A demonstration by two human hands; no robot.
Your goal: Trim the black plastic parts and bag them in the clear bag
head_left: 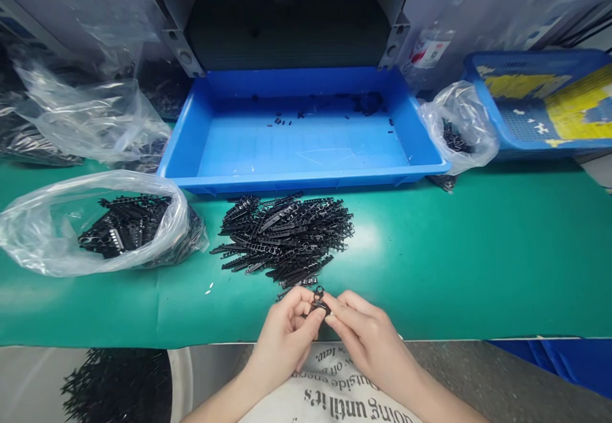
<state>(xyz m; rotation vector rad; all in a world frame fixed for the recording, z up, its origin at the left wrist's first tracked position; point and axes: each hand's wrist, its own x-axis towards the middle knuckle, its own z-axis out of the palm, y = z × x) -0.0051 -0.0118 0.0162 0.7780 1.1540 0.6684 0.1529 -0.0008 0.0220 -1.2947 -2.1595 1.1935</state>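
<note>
Both hands meet at the table's front edge, pinched around a small black plastic part (319, 307) with a ring-like end pointing up. My left hand (285, 334) grips it from the left between thumb and fingers. From the right, the fingertips of my right hand (366, 334) press on the same part. Whether it is one piece or two joined pieces cannot be made out. Just beyond the hands lies a heap of slim black plastic strips (287, 235) with rings and teeth along them.
Behind the heap stands a blue tray (306, 178) with a few black bits inside. An open plastic bag (29, 264) of black parts is at left, a smaller bag (482, 136) at right. A blue basket (482, 66), bottle (430, 47) and floor bin (182, 378) are around.
</note>
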